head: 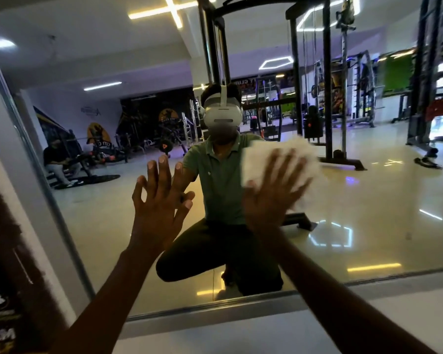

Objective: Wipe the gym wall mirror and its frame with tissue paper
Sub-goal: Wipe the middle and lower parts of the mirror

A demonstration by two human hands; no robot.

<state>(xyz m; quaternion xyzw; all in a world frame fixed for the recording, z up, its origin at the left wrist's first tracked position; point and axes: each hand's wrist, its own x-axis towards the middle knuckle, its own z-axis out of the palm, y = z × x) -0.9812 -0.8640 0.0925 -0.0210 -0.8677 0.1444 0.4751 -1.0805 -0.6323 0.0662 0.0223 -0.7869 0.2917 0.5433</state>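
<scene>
A large wall mirror point(368, 200) fills the view, edged by a thin grey metal frame point(210, 306) along its bottom and left side. My right hand point(271, 190) lies flat with straight, spread fingers and presses a crumpled white tissue point(302, 152) against the glass at chest height. My left hand point(159, 200) is spread with fingers apart and its fingertips touch the mirror to the left of the tissue; it holds nothing. The glass reflects a crouching person in a green shirt wearing a headset.
A pale ledge or floor strip point(241, 333) runs below the frame. A dark wall panel with lettering point(3, 290) stands at the far left beside the mirror's left frame point(36, 162). Gym machines and a seated person appear only as reflections.
</scene>
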